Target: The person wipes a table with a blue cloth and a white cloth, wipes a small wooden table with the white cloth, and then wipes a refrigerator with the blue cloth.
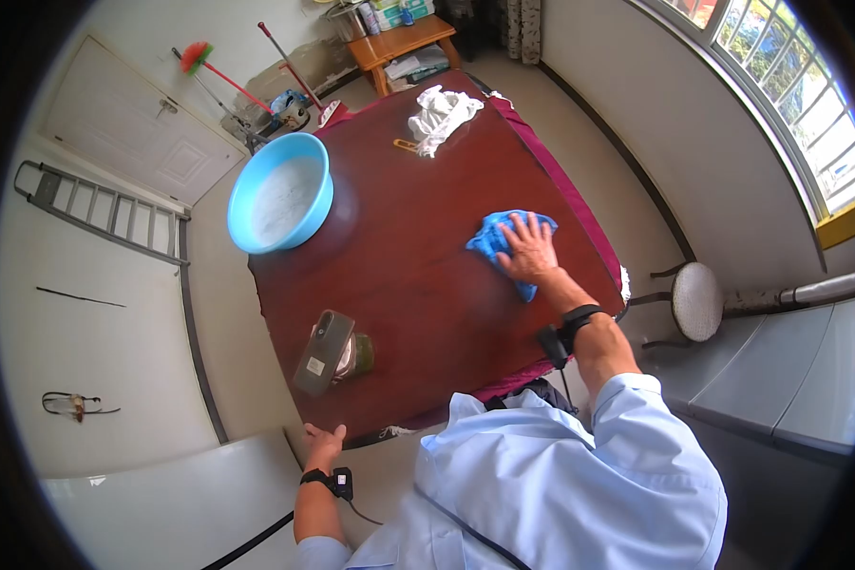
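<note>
My right hand [530,249] lies flat on a crumpled blue cloth [492,237], fingers spread, pressing it to the dark red-brown tabletop [399,247] on the right side. My left hand [324,443] is at the near left edge of the table, holding nothing, its fingers apart. Closest to it on the tabletop is a grey phone [325,351], propped on a small object that it partly hides. Both wrists wear black straps with small devices.
A light blue basin [242,204] of cloudy, sudsy water stands at the table's left edge. A white cloth [442,116] lies at the far end beside a small yellow-orange item [405,145]. A round stool [696,301] stands to the right, a wooden side table [404,46] beyond.
</note>
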Motion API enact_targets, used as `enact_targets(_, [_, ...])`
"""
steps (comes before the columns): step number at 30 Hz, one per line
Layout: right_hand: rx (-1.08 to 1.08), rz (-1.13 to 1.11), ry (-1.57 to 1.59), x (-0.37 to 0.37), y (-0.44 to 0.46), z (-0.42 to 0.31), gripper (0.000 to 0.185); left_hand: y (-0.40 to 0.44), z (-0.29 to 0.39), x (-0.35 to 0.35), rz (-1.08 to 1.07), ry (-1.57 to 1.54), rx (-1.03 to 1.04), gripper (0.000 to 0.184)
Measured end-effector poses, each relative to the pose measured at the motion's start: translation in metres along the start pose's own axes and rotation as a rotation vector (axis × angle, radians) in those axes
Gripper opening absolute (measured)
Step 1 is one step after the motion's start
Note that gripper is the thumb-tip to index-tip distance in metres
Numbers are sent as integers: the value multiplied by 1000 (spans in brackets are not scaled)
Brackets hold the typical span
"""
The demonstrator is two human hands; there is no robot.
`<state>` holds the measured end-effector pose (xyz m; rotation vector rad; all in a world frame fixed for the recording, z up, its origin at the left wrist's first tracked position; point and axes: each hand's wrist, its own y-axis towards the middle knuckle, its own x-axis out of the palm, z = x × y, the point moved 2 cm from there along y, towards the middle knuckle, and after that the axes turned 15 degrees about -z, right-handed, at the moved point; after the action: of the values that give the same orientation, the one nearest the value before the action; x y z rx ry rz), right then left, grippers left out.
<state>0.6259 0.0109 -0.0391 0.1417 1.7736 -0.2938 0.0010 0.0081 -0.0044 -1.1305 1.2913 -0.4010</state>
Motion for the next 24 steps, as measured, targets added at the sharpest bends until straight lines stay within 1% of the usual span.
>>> enact_targets(4, [187, 33, -2, -4, -24, 53, 70, 16, -6, 3, 19, -1, 41, 118])
enact_targets(8, [334, 1, 28, -1, -52, 75, 70, 8, -6, -1, -13, -26, 70, 119])
enact_targets(9, [366, 7, 45, 5, -60, 78, 70, 17, -11, 1, -11, 9, 84, 119])
enact_targets(12, [393, 75, 45, 19, -81, 81, 68, 45, -21, 9, -7, 83, 110, 120])
enact_targets(14, [408, 91, 16, 31, -88, 77, 67, 51, -25, 10, -7, 92, 103, 120])
enact_targets(17, [415, 80, -9, 28, -86, 75, 67, 64, -22, 13, -27, 169, 65, 119])
enact_targets(20, [363, 54, 9, 24, -65, 82, 69, 65, -20, 10, -74, 292, 62, 119])
enact_targets(23, [310, 3, 39, 13, -17, 98, 69, 47, -13, 4, -112, 188, 24, 118])
enact_targets(24, [312, -21, 37, 9, 6, 99, 70, 55, -15, 6, -84, 179, 39, 119])
